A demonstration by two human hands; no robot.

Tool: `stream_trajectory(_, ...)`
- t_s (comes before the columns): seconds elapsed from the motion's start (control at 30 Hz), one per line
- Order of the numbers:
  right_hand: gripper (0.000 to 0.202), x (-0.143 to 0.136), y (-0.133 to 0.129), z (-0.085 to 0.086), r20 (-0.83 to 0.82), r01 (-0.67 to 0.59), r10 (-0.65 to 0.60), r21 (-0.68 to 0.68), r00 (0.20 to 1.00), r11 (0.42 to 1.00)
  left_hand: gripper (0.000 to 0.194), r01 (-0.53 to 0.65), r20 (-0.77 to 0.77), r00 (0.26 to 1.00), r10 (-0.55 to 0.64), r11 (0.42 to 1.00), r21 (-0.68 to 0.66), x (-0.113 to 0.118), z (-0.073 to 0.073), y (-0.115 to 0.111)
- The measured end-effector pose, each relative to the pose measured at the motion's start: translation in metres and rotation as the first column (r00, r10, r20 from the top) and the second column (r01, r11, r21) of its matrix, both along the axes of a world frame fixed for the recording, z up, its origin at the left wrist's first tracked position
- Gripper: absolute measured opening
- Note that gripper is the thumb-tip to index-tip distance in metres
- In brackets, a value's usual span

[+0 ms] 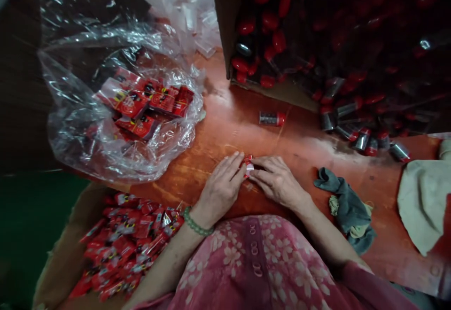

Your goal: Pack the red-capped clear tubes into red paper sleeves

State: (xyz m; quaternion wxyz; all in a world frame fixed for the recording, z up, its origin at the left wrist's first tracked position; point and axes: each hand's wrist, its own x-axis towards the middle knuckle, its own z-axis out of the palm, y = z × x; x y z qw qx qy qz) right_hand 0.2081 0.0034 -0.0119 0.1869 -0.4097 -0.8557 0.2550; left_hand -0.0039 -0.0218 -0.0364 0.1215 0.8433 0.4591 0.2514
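1. One glossy reddish-orange table [221, 136] spans the view.
2. Brown cardboard box [227, 23] with red-ended, clear-bodied containers [331, 89]: table's far right.
3. Crinkled clear plastic bag [169, 155], red printed packets [132, 103] inside: table's left.
4. Brown cardboard bin [59, 258] of shiny red wrapped pieces [123, 239]: beside the table's near-left edge.
5. Grey-green cloth [345, 199]: table's near right.
6. Left hand [220, 188], right hand [278, 181]: fingers closed around the small red-and-white item, table's near middle.
7. Clear cylinder with red end [271, 118]: table's centre.
8. Small red-and-white item [249, 165]: between both hands.

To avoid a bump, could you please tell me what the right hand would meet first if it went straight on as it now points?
The right hand would first meet the small red item at its fingers, then probably the left hand just beyond, though exact depth is unclear.
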Motion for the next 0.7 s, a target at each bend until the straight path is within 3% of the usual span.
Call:
stream_trajectory(0.1, 0.025, 0.007, 0.022, 0.017, -0.003, -0.004, 0.004, -0.097, 1.000, 0.995, 0.034, -0.004, 0.030, 1.000, 0.003, 1.000, 0.006, -0.001, 0.001, 0.000)
stream_trajectory(0.2, 0.026, 0.009, 0.055, 0.025, 0.124, 0.140, -0.140, 0.011, 0.982, 0.990, 0.023, -0.053, 0.015, 0.998, 0.053, 0.998, 0.035, -0.002, 0.006, 0.002)
stream_trajectory(0.3, 0.040, 0.005, 0.088, 0.022, 0.262, 0.178, -0.195, 0.089, 0.945, 0.980, 0.016, -0.051, 0.021, 0.998, 0.051, 0.998, -0.022, -0.002, 0.011, 0.006)
stream_trajectory(0.4, 0.046, -0.001, 0.109, 0.014, 0.348, 0.214, -0.224, 0.070, 0.910, 0.974, 0.021, -0.009, 0.061, 0.998, 0.017, 0.992, -0.125, -0.002, 0.017, 0.009)
stream_trajectory(0.57, 0.049, 0.003, 0.115, 0.008, 0.336, 0.223, -0.215, 0.016, 0.917, 0.975, 0.024, 0.001, 0.091, 0.996, 0.018, 0.980, -0.199, -0.004, 0.020, 0.011)
stream_trajectory(0.7, 0.055, 0.019, 0.103, 0.014, 0.220, 0.210, -0.215, 0.046, 0.951, 0.977, 0.024, -0.065, 0.036, 0.997, 0.066, 0.997, -0.028, -0.003, 0.017, 0.014)
